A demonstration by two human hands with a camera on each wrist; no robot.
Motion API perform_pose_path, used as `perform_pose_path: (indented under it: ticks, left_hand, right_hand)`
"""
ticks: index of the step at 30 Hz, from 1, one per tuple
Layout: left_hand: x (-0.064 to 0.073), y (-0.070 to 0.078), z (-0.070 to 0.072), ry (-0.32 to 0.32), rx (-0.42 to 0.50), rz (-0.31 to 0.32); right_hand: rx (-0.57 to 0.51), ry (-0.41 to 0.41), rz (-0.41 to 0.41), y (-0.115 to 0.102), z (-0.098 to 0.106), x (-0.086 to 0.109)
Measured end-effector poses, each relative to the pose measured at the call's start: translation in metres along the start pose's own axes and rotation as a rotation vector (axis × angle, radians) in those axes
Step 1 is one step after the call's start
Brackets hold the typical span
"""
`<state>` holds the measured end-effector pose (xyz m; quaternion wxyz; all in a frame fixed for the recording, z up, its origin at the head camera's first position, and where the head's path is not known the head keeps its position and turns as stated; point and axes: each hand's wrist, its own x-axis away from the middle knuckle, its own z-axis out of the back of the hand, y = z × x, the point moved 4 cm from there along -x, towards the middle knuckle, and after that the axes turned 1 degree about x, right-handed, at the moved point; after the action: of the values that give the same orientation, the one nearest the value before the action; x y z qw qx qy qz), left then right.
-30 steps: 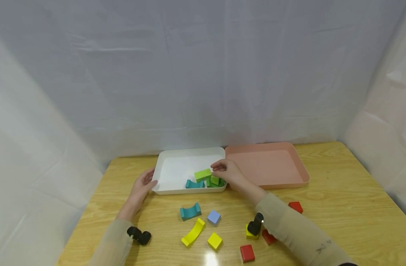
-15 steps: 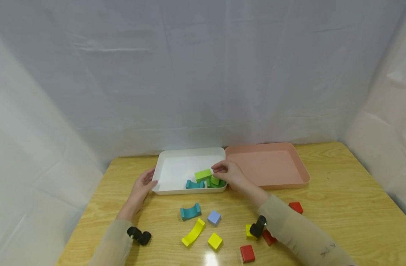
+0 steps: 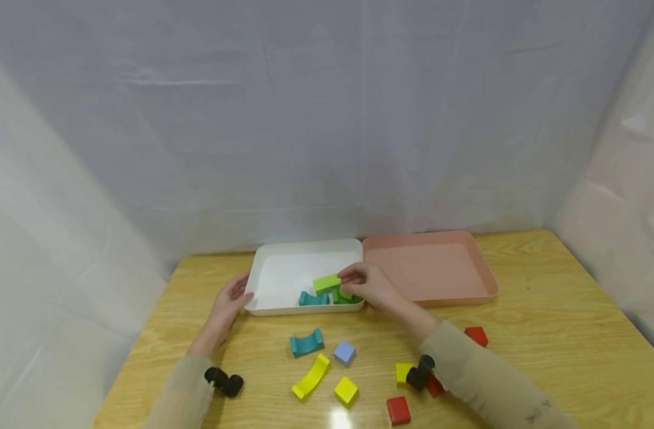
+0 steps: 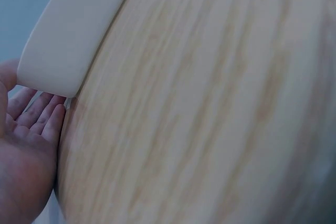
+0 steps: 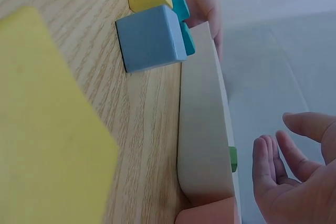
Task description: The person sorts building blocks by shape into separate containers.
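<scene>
A white tray (image 3: pixel 284 262) sits at the back of the table. At its left front corner my left hand (image 3: pixel 227 304) holds the rim, thumb over the edge and fingers along the outer side, as the left wrist view shows. Over the tray's right front corner hovers my right hand (image 3: pixel 372 286), thumb and fingers apart with nothing visible between them in the right wrist view. Below its fingertips lie a light green block (image 3: pixel 326 284) and green blocks (image 3: pixel 338 297), partly hidden by the hand. A teal curved block (image 3: pixel 313 299) lies beside them in the tray.
A pink tray (image 3: pixel 429 268) adjoins on the right. In front lie a teal curved block (image 3: pixel 307 343), a blue cube (image 3: pixel 345 353), a yellow curved block (image 3: pixel 312 376), a yellow cube (image 3: pixel 346 391) and red blocks (image 3: pixel 398 411). Another yellow block (image 3: pixel 404 374) is near the right sleeve.
My right hand has lowered slightly toward the front over the green blocks, now covering more of the small light green one. The left hand and the tray look the same.
</scene>
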<state>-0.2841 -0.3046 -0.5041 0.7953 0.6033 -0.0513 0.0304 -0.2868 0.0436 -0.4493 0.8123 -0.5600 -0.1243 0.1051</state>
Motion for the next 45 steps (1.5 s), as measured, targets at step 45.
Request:
perform_pose_path:
  ticks: [45]
  left_hand:
    - [-0.001,-0.003,0.004,0.0,-0.019,-0.001]
  right_hand:
    - [-0.023,-0.232,0.17,-0.025,-0.027,0.037]
